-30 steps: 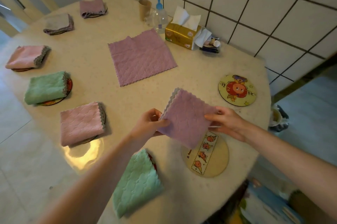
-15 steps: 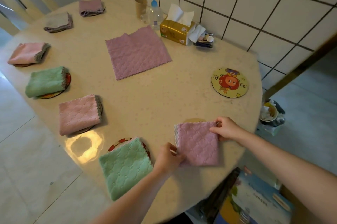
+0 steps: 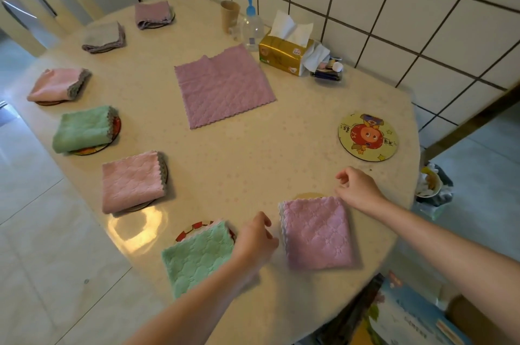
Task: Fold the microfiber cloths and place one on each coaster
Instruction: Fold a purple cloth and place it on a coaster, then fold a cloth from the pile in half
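Observation:
A folded purple cloth (image 3: pixel 318 233) lies near the table's front edge, covering a coaster (image 3: pixel 308 195) of which only a sliver shows. My left hand (image 3: pixel 254 240) hovers just left of it, fingers loosely curled, holding nothing. My right hand (image 3: pixel 356 188) sits at the cloth's far right corner, fingers apart and off the fabric. An unfolded purple cloth (image 3: pixel 223 86) lies flat mid-table. A bare cartoon coaster (image 3: pixel 368 136) lies at the right. Several other coasters along the left edge carry folded cloths, the nearest green (image 3: pixel 197 256).
A tissue box (image 3: pixel 287 53), a clear bottle with a blue cap (image 3: pixel 251 25), a brown cup (image 3: pixel 230 15) and small items stand by the tiled wall. A bin (image 3: pixel 433 188) stands on the floor right of the table (image 3: pixel 253 162).
Both hands lowered the folded purple cloth onto the near coaster, then let go of it and drew slightly away.

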{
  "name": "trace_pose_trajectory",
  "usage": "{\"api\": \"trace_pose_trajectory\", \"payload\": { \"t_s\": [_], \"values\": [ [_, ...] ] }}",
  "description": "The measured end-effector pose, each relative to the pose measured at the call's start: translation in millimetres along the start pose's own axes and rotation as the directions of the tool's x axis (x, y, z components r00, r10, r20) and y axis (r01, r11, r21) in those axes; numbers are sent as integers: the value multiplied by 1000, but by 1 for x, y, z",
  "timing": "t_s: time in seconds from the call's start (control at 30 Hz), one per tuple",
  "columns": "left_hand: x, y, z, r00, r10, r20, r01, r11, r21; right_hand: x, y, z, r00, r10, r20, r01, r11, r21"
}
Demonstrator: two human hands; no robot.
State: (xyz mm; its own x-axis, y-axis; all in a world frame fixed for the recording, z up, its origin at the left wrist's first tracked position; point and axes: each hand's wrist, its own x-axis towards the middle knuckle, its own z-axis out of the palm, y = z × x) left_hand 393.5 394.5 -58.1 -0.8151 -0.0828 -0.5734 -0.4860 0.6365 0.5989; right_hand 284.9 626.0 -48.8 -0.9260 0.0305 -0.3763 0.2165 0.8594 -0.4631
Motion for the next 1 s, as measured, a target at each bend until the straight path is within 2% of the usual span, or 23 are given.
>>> {"api": "trace_pose_trajectory", "payload": {
  "t_s": [0.13, 0.27, 0.47, 0.6, 0.77, 0.9, 1.0],
  "values": [
    [30, 6, -53, 995, 68, -71, -63, 996, 63, 22, -33, -7, 993, -113, -38, 113, 994, -6],
    [74, 1, -112, 974, 167, -152, -129, 965, 229, 52, -70, -5, 974, -225, -15, 224, 973, -63],
    [154, -17, -183, 927, 327, -183, -181, 818, 546, 109, -121, 5, 943, -328, 54, 331, 910, -248],
    [208, -25, -213, 858, 470, -208, -236, 720, 653, 155, -156, 16, 924, -368, 103, 374, 814, -444],
    [258, -37, -235, 716, 682, -149, -364, 547, 754, 204, -192, 24, 872, -454, 182, 459, 633, -623],
    [275, -42, -242, 679, 734, -25, -398, 396, 827, 232, -202, 34, 864, -462, 200, 464, 576, -673],
    [280, -37, -244, 651, 759, -2, -401, 346, 848, 242, -207, 37, 853, -497, 159, 457, 566, -686]
  ]
}}
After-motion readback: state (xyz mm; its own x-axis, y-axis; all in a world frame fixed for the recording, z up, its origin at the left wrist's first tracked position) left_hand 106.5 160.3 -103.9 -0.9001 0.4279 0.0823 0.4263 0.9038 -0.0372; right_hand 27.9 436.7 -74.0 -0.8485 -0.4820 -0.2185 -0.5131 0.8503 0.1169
